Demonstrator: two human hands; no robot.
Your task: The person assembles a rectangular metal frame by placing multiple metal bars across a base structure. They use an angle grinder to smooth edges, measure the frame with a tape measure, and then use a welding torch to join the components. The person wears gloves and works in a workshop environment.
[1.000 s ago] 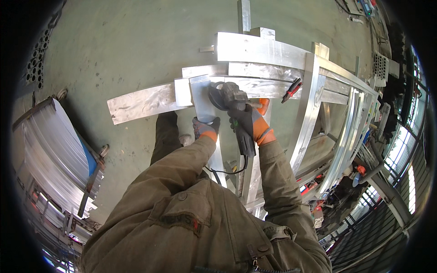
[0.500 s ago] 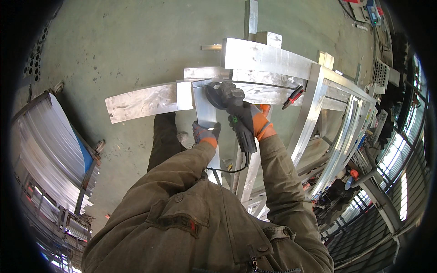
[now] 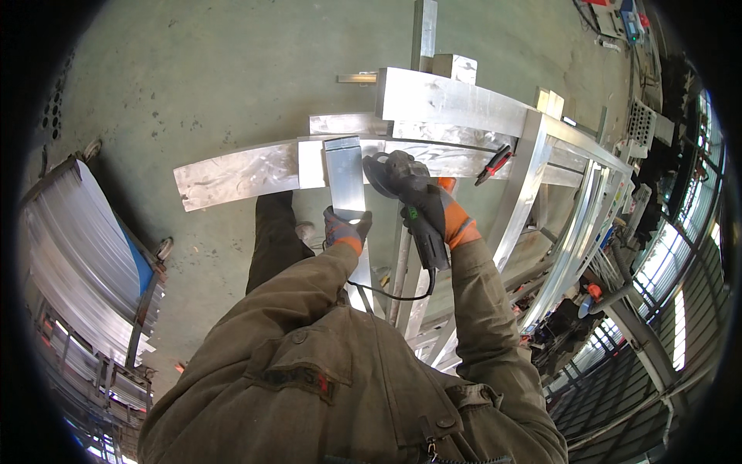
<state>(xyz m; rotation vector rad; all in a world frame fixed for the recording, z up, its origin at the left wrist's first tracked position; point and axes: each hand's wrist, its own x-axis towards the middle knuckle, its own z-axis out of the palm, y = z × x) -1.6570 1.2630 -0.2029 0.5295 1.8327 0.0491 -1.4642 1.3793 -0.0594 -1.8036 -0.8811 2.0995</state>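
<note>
A black angle grinder (image 3: pixel 402 174) is gripped in my gloved right hand (image 3: pixel 452 216), its disc just right of a flat metal bar (image 3: pixel 345 182). My left hand (image 3: pixel 348 228), in a grey and orange glove, is wrapped round that bar lower down. The bar's far end shows a dark line across it and rests over a wide curved metal strip (image 3: pixel 239 176) lying crosswise. A black cord (image 3: pixel 398 297) hangs from the grinder's rear end and loops left.
Red-handled pliers (image 3: pixel 495 165) lie on the metal frame (image 3: pixel 456 100) to the right. Upright and slanting metal bars (image 3: pixel 522 189) stand beyond my right arm. On the left is a cart (image 3: pixel 85 240) stacked with long metal sheets, above a green floor (image 3: pixel 216 77).
The grinder has moved right and slightly nearer, off the bar's far end, uncovering it. My left hand keeps its hold on the bar.
</note>
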